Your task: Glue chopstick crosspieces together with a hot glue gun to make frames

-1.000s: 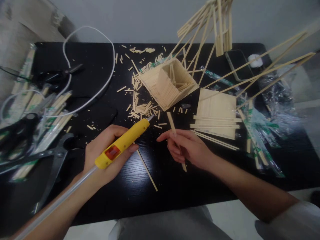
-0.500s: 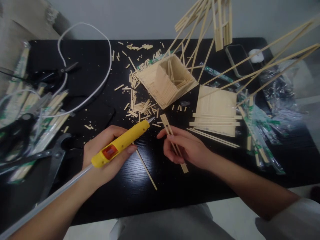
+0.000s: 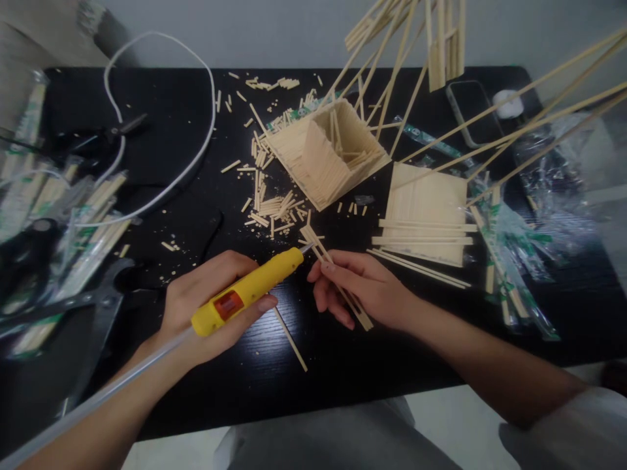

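My left hand (image 3: 215, 307) is closed around a yellow glue gun (image 3: 255, 287) with a clear glue stick coming out of its rear. Its metal nozzle (image 3: 306, 248) is at the upper end of a small frame of wooden sticks (image 3: 337, 277); whether they touch I cannot tell. My right hand (image 3: 362, 284) pinches this frame between thumb and fingers, tilted above the table. A single thin wooden stick (image 3: 291, 339) extends from beneath my left hand. Behind the hands stands a box built of sticks (image 3: 328, 160), with long sticks rising from it.
Short cut stick pieces (image 3: 274, 205) lie scattered left of the box. At right are a flat stick panel (image 3: 426, 196), wrapped chopsticks (image 3: 519, 281) and a phone (image 3: 473, 114). Pliers (image 3: 105, 300), a white cable (image 3: 213, 98) and more wrapped chopsticks (image 3: 93, 254) occupy the left.
The stick frame has turned in my right hand, so the gap between its sticks now shows. The glue gun has moved right, bringing its nozzle to the frame's upper end.
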`<state>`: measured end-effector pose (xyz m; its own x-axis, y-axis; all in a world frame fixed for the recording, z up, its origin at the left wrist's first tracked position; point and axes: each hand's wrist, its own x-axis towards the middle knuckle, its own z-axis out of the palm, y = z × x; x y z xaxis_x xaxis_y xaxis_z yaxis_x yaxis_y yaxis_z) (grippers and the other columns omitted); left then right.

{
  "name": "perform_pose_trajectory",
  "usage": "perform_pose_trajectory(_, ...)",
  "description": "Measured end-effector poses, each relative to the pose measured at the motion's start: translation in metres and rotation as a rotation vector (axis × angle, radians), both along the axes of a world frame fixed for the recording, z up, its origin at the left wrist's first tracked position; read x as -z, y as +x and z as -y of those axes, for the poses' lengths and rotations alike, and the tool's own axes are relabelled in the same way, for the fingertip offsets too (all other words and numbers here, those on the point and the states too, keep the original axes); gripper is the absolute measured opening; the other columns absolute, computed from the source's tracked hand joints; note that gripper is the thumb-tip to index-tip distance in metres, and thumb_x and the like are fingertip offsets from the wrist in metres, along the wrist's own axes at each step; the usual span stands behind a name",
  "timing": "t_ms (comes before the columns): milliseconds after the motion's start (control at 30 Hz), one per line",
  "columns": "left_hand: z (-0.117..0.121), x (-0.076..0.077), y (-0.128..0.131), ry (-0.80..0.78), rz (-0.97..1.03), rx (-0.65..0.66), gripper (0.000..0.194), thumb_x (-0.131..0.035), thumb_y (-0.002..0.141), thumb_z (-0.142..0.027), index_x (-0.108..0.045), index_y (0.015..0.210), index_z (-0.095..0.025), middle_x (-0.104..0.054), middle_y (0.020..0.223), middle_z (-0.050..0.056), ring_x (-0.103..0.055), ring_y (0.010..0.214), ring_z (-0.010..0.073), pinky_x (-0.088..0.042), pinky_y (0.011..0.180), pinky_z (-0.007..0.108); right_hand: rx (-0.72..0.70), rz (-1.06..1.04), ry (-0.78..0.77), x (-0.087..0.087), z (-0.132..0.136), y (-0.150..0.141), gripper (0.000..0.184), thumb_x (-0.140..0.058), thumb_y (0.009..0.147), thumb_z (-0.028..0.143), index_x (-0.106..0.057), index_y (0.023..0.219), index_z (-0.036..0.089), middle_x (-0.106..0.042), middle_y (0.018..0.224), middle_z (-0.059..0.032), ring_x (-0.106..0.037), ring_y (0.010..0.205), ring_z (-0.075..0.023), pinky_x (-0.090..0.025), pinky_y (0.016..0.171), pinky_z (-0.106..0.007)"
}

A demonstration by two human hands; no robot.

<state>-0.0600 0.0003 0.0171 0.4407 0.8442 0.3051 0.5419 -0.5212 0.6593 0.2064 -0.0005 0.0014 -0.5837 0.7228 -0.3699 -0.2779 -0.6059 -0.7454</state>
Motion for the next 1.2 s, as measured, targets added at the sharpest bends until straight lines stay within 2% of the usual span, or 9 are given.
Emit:
perform_pose_trajectory(267,0.0,-0.002,0.002,0.015,0.002,-0.002,0.024,-0.072,0.098,-0.049,-0.068,0.096,-0.026,-0.073,0.086,0.002,-0.071,0.067,0.0169,-0.056,0.055,0.029,-0.012,-0.02,-0.005,0.0,0.001,0.0,0.03,-0.066,0.107,0.043,-0.068,0.101,0.015,-0.074,0.073,0.0004,-0.06,0.045,-0.0076,-0.049,0.042,-0.017)
perform_pose_trajectory(633,0.001,-0.004,-0.005,-0.013,-0.048,-0.033,0.016,-0.071,0.098,-0.042,-0.066,0.094,-0.027,-0.073,0.086,0.0,-0.071,0.069,0.0164,-0.056,0.056,0.032,-0.003,-0.046,-0.041,-0.002,0.001,0.001,0.033,-0.067,0.106,0.046,-0.069,0.099,0.015,-0.077,0.074,-0.0021,-0.067,0.05,-0.0104,-0.055,0.046,-0.019)
perform_pose_trajectory(933,0.003,0.0,-0.007,-0.01,-0.093,-0.008,0.015,-0.065,0.102,-0.041,-0.061,0.099,-0.027,-0.07,0.09,0.0,-0.071,0.072,0.016,-0.058,0.058,0.033,0.023,-0.013,0.016,0.0,0.003,0.001,0.032,-0.067,0.106,0.046,-0.069,0.101,0.015,-0.077,0.075,-0.0019,-0.067,0.051,-0.0104,-0.055,0.047,-0.019)
perform_pose_trajectory(1200,0.003,-0.004,-0.004,-0.026,-0.088,-0.014,0.02,-0.061,0.104,-0.044,-0.061,0.097,-0.025,-0.067,0.086,-0.003,-0.068,0.068,0.0132,-0.054,0.056,0.031,0.028,0.024,0.061,-0.001,0.005,0.0,0.031,-0.066,0.107,0.046,-0.068,0.103,0.015,-0.076,0.076,-0.0013,-0.067,0.051,-0.0097,-0.054,0.049,-0.019)
